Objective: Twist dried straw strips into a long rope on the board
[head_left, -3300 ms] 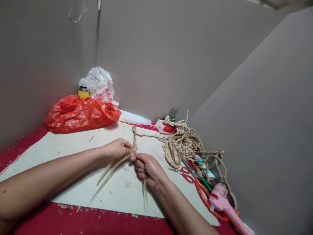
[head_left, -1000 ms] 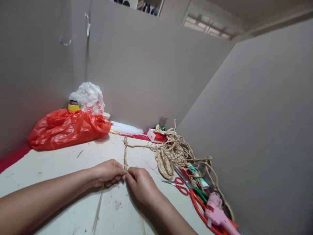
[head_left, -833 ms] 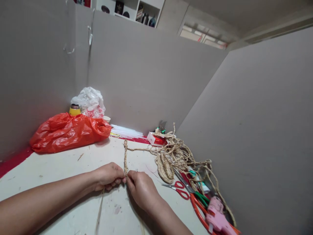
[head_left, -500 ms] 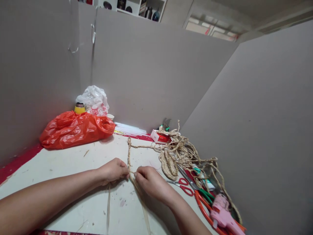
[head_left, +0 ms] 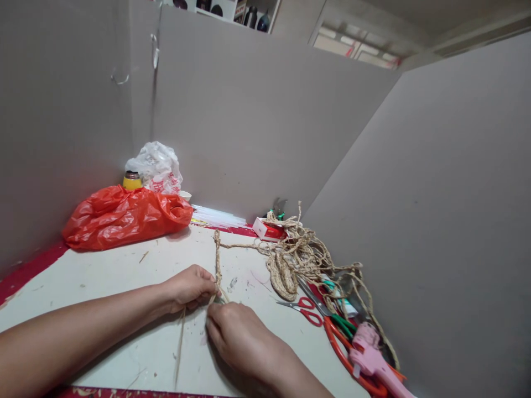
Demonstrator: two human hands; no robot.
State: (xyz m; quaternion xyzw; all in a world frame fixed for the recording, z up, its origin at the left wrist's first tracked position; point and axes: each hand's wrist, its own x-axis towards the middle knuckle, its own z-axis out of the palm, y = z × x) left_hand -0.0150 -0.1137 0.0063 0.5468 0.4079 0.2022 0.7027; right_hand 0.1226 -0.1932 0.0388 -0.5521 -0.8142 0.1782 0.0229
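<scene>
A braided straw rope (head_left: 216, 257) runs away from me across the white board (head_left: 103, 271) and bends right into a loose pile of rope (head_left: 298, 257). My left hand (head_left: 191, 287) is closed, pinching the near end of the braid where loose straw strands (head_left: 180, 342) hang toward me. My right hand (head_left: 238, 337) is just below and right of it, fingers curled around strands at the same spot; what lies under its palm is hidden.
A red plastic bag (head_left: 124, 215), a white bag (head_left: 155, 166) and a yellow jar (head_left: 131, 180) sit at the back left. Small red scissors (head_left: 305, 309), large orange-handled shears (head_left: 348, 345) and a pink glue gun (head_left: 375, 359) lie at the right. Grey partition walls enclose the table.
My right hand has dropped toward me and to the left, now below the left hand instead of beside it. The left hand keeps its pinch on the braid end.
</scene>
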